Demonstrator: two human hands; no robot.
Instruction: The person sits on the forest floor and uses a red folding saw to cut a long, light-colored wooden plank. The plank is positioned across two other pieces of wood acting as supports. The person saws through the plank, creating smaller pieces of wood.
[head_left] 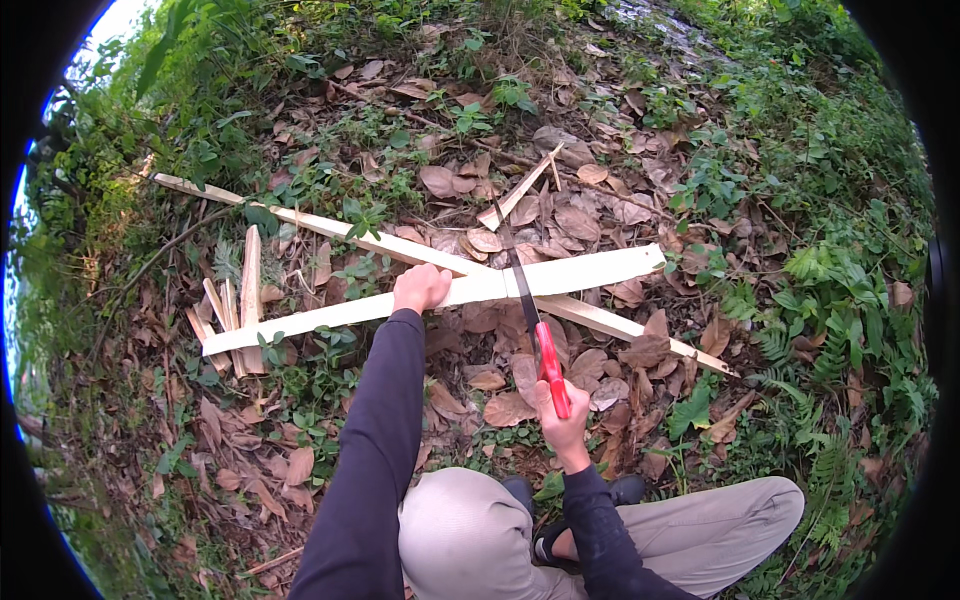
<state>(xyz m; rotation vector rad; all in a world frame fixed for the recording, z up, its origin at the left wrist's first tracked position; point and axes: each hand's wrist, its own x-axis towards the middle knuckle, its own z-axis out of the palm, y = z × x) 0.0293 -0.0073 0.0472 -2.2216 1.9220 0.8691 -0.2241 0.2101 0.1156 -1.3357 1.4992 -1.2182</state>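
Observation:
My left hand point(420, 287) presses down on a long pale wooden plank point(590, 272) that lies across a thinner pale strip point(310, 223) on the leafy ground. A hand saw with a red handle point(551, 368) is gripped in my right hand point(562, 420). Its dark blade point(517, 272) runs away from me and crosses the plank just right of my left hand. Both forearms wear dark sleeves. My bent knees in light trousers sit at the bottom of the view.
Several short offcuts point(232, 305) lie at the plank's left end. Another pale offcut point(520, 188) rests beyond the blade tip. Dry brown leaves, ferns point(830, 340) and low green plants cover the ground all around.

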